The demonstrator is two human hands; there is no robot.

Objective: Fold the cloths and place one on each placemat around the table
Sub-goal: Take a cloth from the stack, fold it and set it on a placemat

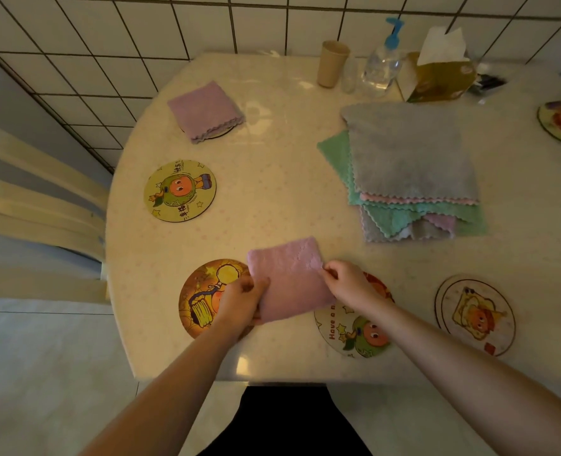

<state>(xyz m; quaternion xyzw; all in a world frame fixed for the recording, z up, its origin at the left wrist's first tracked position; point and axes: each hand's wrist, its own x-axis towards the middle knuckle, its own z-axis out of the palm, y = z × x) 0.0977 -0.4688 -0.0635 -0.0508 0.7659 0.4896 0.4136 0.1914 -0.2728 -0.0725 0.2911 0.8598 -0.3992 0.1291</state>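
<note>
One placed: a folded purple cloth [205,111] covers the mat near the counter's far left edge.
Held cloth: pink cloth [290,279], folded, at the near edge between two placemats.
Left hand [241,302]: fingers gripping its left edge.
Right hand [350,283]: fingers pinching its right corner.
Risk: releasing unevenly could let the fold spring open, or it may land straddling the orange placemat [206,297].

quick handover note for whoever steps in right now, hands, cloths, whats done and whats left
Left hand and right hand both grip the folded pink cloth, held between two near placemats.
Done: folded purple cloth lies on the far-left placemat.
Left: set the pink cloth down, then fold the stack of cloths for the other mats, including the green cartoon placemat.
</note>
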